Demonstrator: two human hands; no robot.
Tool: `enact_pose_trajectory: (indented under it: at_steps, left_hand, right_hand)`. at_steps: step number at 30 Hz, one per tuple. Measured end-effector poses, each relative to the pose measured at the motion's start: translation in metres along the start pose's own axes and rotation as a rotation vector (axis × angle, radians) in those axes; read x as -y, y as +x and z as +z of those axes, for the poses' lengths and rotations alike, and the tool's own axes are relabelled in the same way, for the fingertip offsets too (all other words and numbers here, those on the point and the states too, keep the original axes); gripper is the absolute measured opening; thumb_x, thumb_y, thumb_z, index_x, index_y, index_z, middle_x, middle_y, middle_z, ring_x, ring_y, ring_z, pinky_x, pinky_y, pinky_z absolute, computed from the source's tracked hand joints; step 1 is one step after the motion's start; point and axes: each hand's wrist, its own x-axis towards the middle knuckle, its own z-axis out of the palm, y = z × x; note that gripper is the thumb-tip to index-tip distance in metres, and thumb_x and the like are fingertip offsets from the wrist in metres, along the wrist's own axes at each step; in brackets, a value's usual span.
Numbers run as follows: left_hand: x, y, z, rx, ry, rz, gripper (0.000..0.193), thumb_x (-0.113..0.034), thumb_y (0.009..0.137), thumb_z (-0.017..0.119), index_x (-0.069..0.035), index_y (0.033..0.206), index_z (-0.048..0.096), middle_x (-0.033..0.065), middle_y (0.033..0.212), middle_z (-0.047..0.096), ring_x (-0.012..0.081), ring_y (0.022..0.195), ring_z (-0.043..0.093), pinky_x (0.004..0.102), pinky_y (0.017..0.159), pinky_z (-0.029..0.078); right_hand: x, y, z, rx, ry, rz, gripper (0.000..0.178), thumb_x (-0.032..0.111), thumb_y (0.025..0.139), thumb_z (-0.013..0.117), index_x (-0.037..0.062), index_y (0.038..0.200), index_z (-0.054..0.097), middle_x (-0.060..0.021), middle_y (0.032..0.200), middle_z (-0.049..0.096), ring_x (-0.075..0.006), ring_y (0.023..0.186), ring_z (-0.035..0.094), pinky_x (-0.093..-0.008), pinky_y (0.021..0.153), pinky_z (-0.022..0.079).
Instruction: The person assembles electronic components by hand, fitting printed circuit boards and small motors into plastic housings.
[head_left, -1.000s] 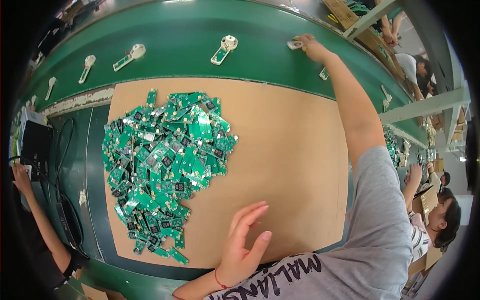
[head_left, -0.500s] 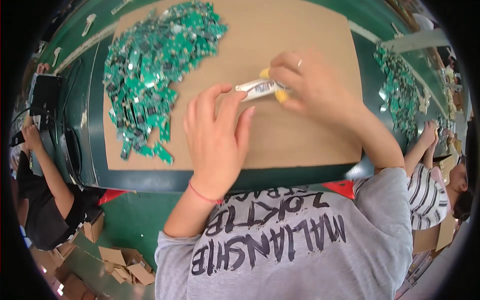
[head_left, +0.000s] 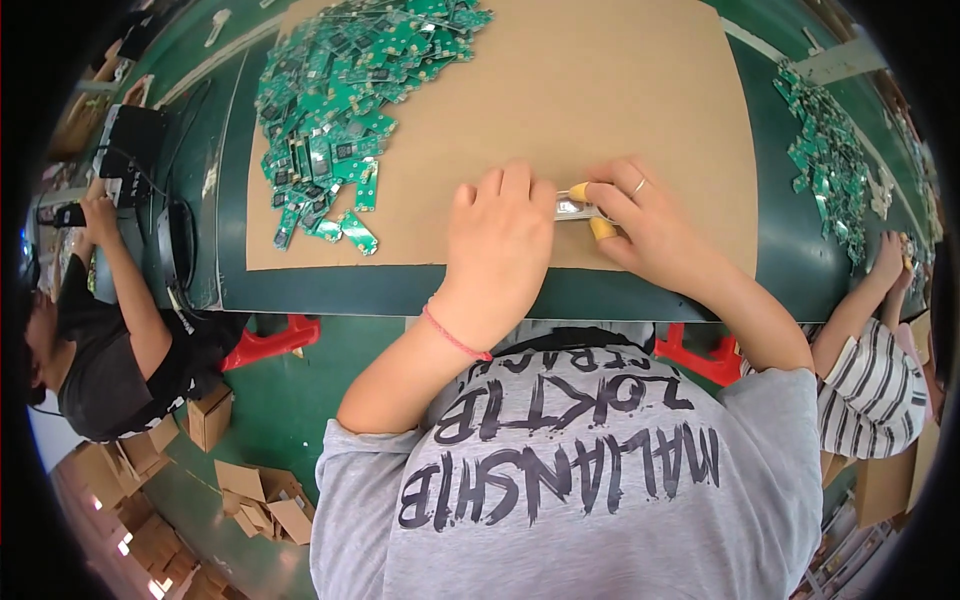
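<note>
Between my hands is a slim silver-and-white piece [head_left: 575, 209], too small and too covered to name more exactly. My right hand [head_left: 645, 222] pinches its right end with thumb and forefinger, both in yellow finger covers; a ring is on another finger. Closed over the left end is my left hand [head_left: 500, 235], knuckles up, its fingertips hidden. Both hands rest low over a brown cardboard sheet [head_left: 620, 90], near its front edge. Left of them spreads a big heap of small green circuit boards [head_left: 340, 110], with one loose board [head_left: 358, 233] at its near end.
Under the cardboard is a dark green table [head_left: 400, 292]. A second heap of boards [head_left: 830, 170] lies on the right, beside a person in a striped top [head_left: 870, 385]. A person in black [head_left: 110, 360] works at left. Red stools [head_left: 265, 343] and open cardboard boxes [head_left: 265, 500] stand below.
My left hand has gone from spread fingers to curled over the piece. The piece and both hands sit nearer the sheet's front edge, and the view has shifted.
</note>
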Motion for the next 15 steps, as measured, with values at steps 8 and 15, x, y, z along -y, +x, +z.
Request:
enact_pose_trajectory:
  at_steps: [8, 15]
  left_hand:
    - [0.008, 0.008, -0.002, -0.008, 0.027, 0.148, 0.011, -0.016, 0.075, 0.059, -0.008, 0.081, 0.055, 0.0041, 0.075, 0.05, 0.0207, 0.076, 0.053, 0.0338, 0.063, 0.037]
    - [-0.012, 0.011, 0.001, 0.089, 0.473, 0.368, 0.006, -0.013, 0.067, 0.055, -0.007, 0.07, 0.054, 0.0012, 0.068, 0.047, 0.015, 0.064, 0.051, 0.0304, 0.058, 0.036]
  right_hand:
    - [0.003, -0.002, 0.005, 0.0, -0.019, -0.018, 0.038, 0.004, 0.059, 0.065, 0.0042, 0.095, 0.051, -0.0086, 0.095, 0.05, -0.0265, 0.091, 0.049, -0.0367, 0.078, 0.042]
    - [0.005, -0.002, 0.004, -0.062, 0.204, 0.091, 0.036, 0.002, 0.06, 0.065, 0.0015, 0.091, 0.049, -0.0112, 0.088, 0.051, -0.0295, 0.087, 0.049, -0.0377, 0.077, 0.041]
